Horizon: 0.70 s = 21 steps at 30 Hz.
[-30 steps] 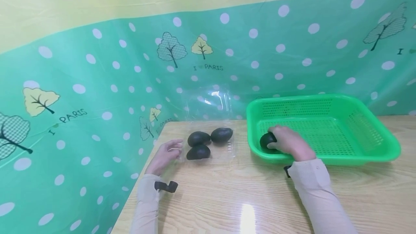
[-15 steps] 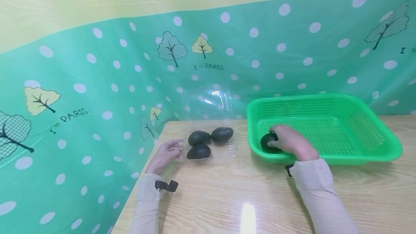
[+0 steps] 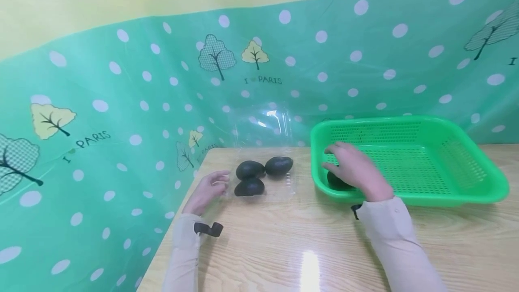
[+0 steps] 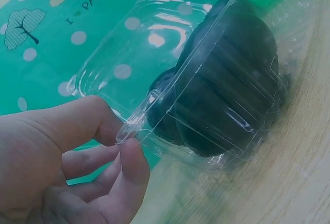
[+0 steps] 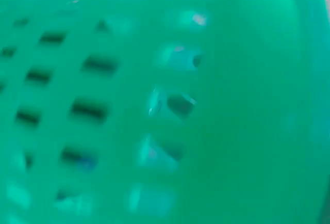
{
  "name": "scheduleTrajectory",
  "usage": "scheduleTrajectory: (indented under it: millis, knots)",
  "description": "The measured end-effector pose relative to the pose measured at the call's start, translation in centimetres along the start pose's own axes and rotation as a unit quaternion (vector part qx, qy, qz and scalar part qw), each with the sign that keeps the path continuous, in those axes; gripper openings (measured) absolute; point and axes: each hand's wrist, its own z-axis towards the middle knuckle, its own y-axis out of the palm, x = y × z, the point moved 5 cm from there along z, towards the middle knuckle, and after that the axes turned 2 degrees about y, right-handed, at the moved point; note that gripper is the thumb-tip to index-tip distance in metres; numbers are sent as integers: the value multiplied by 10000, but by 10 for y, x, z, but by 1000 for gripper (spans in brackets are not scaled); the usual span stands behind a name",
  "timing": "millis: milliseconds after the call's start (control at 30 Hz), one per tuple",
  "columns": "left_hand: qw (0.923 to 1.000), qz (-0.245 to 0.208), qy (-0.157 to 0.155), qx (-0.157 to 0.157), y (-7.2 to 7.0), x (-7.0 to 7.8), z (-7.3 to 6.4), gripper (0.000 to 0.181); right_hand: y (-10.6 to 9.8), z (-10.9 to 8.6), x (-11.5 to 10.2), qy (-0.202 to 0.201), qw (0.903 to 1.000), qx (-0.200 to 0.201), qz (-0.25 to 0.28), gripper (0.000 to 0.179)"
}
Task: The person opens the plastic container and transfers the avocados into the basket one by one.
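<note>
My left hand (image 3: pixel 206 193) pinches the edge tab of a clear plastic clamshell box (image 4: pixel 135 120) between thumb and forefinger, as the left wrist view shows. The box's lid (image 3: pixel 259 132) stands raised at the back. Inside lie three dark avocados, one at back left (image 3: pixel 249 170), one at front left (image 3: pixel 249 187) and one at right (image 3: pixel 279 166). Over the near left corner of a green plastic basket (image 3: pixel 454 199), my right hand (image 3: pixel 358 170) has its fingers loosely extended. Beneath it another dark avocado (image 3: pixel 336 181) rests in the basket, partly hidden by the hand.
Both containers stand on a light wood-grain table (image 3: pixel 284 242). A green and yellow printed curtain (image 3: pixel 134 102) hangs behind and to the left. The right wrist view holds only blurred green slotted basket wall (image 5: pixel 247 105); the right hand is outside it.
My right hand has let go of the avocado and lifted slightly, leaving it in the basket's near left corner. The left hand stays at the box. The head view has shifted a little.
</note>
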Motion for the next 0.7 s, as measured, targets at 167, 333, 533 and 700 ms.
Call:
scheduleTrajectory:
  millis: [167,333,533,700]
  knots:
    - [9999,81,78,-40,-1,2,1,58,0,10,-14,-100,9999,118,55,41]
    - [10000,49,-12,36,-6,1,1,58,2,17,-32,-261,9993,188,211,42]
    - [10000,75,61,12,-7,1,4,58,9,22,-46,-478,9982,295,204,51]
    - [10000,56,52,-59,-4,-2,4,58,19,23,-55,-782,9963,328,145,49]
